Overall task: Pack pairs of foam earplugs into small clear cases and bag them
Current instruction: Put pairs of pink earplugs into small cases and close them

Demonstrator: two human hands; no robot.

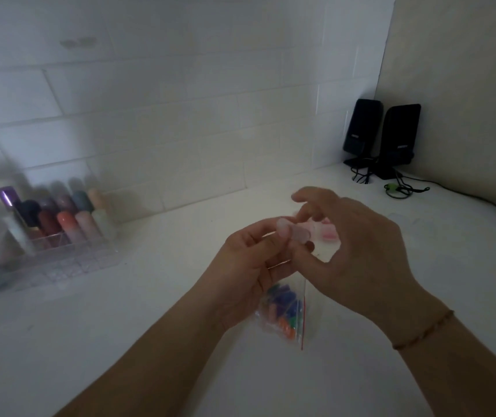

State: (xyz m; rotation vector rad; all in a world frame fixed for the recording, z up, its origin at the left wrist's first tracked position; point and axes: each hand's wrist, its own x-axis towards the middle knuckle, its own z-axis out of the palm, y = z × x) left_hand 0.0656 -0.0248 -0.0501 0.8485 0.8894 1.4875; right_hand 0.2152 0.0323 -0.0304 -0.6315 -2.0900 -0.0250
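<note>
Low in the centre of the frame, your left hand (251, 260) grips the mouth of a small clear zip bag of mixed-colour foam earplugs (283, 311), which hangs below it; so stock remains to pack. Just above, your right hand (352, 248) is loosely curled, its fingers touching a pale translucent small case (293, 233); whether it grips, you cannot tell. Beyond, pink pieces (328, 233) lie on the white counter (150, 326), too blurred to identify.

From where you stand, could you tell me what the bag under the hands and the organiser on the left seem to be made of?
The bag looks like thin, glossy clear plastic film: coloured earplugs show through it, and a red strip runs along one edge. The organiser looks like rigid clear plastic, perhaps acrylic: its divider walls are see-through, though blur leaves this open.
</note>
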